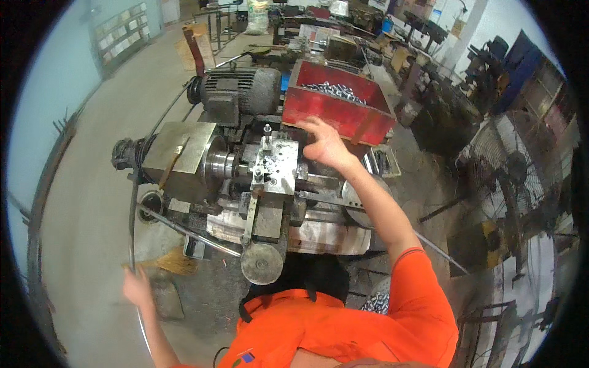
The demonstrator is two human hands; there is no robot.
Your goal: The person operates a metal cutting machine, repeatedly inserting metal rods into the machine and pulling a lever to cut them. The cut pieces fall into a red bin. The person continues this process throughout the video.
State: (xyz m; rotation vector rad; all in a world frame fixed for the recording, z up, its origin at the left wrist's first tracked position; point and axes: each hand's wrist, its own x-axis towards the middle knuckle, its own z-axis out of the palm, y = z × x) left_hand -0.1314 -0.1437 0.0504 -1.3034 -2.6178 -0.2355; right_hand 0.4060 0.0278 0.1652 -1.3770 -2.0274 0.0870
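Observation:
My left hand [136, 287] is closed around a long thin metal rod [132, 236], low on the left and slightly blurred. The rod runs up toward the pulley end of a small lathe [184, 153]. My right hand [326, 146] is held over the right side of the lathe, thumb and fingers apart, with nothing visible between them. Just left of it sits the metal tool block [279, 165] with upright bolts. The fingertips are near the lower front edge of a red bin [340, 113], but whether they touch it cannot be seen.
Small shiny metal parts [334, 92] lie in the bin. Behind the lathe stands a motor [242, 89] with belts. A bare lever [190, 233] and a round metal disc [262, 264] jut toward me. A broom [175, 262] lies left; a caged fan [506, 159] stands right.

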